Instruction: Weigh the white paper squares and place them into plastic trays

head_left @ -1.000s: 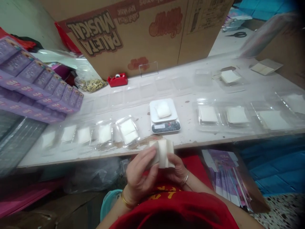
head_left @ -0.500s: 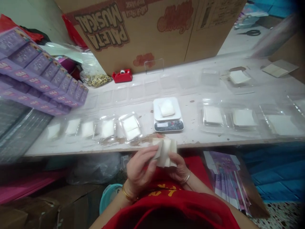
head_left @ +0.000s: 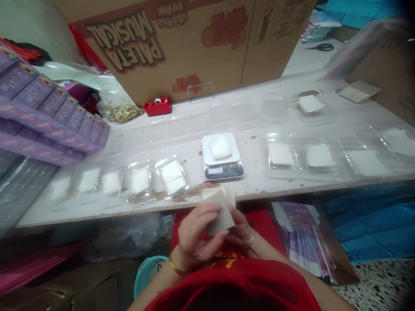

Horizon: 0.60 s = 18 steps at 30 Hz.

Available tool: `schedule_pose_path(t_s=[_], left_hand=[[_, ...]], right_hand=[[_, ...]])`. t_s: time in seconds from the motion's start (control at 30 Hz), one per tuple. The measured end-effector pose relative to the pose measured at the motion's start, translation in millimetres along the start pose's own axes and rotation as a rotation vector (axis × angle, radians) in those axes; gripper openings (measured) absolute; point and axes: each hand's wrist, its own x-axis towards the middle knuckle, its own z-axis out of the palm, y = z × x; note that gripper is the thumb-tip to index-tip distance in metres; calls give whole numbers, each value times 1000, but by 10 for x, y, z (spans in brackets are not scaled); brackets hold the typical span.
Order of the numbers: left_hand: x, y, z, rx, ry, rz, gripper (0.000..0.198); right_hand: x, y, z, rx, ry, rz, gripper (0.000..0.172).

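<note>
While both hands grip it from either side, the stack of pale squares lies between them.

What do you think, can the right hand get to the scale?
Probably yes: the scale sits close ahead with nothing on the table blocking it, but the right hand is holding white sheets, so it might need freeing first.

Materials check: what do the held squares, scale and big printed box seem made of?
Held squares: perhaps paper or thin card, matte; flat, dull, straight-edged faces.
Scale: likely plastic, given its smooth white platform and glossy dark front.
Printed box: apparently cardboard, matte brown.
</note>
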Motion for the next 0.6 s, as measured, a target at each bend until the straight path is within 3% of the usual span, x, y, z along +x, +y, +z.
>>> schedule_pose_path(t_s=[0.13, 0.3, 0.4, 0.5, 0.6], left_hand=[[53, 30, -109, 35, 0, -57, 43], [192, 68, -307, 175, -280, 49, 68], [194, 68, -359, 226, -389, 134, 79], [162, 56, -360, 251, -418, 159, 85], [146, 57, -355, 194, -418, 153, 72]], right_hand=[[0, -23, 29, -2, -29, 20, 33], [-12, -36, 44, 10, -42, 34, 34], [-17, -24, 13, 31, -15, 46, 35], [-17, -17, -11, 43, 14, 55, 37], [-9, -21, -17, 53, 45, 47, 41]])
